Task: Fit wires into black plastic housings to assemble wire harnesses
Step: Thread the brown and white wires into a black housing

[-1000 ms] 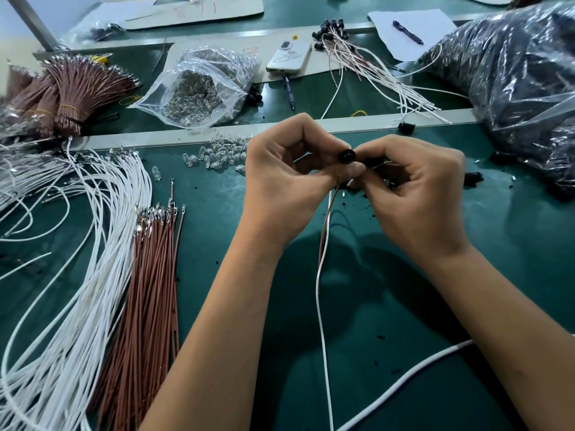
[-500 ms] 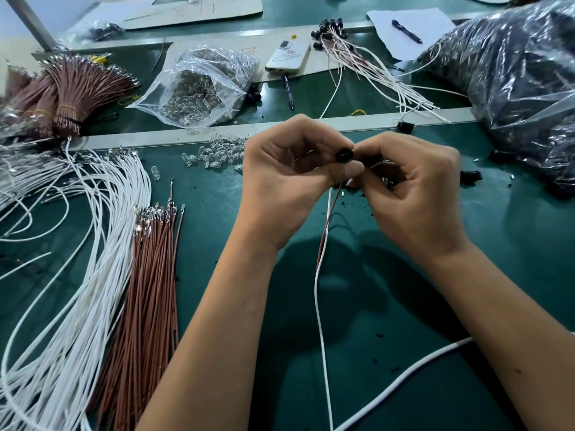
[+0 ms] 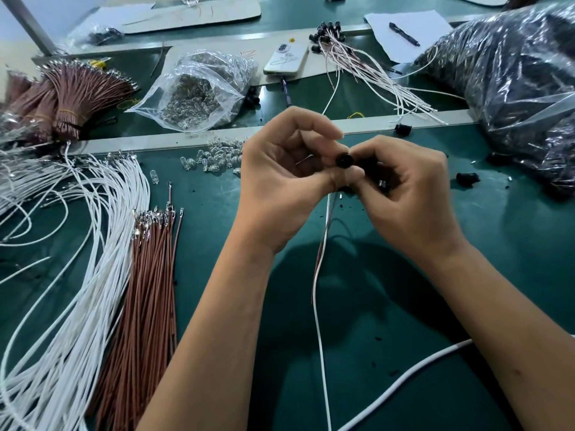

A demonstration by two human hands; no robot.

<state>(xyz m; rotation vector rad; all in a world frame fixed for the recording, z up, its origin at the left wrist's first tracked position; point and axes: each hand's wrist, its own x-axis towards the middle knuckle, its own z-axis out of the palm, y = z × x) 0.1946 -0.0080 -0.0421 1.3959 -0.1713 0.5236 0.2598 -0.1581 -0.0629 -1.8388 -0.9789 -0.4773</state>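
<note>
- Over the last second little shifts: both hands stay bunched together in the upper middle of the frame, so I judge the fitting unfinished.
- The left hand pinches the black housing at its fingertips.
- The right hand, fingers curled, touches the housing's right side; its hold is hidden.
- White and brown wires hang below.

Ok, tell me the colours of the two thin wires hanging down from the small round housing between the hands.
One white wire and one reddish-brown wire, clearest in the head view.
</note>
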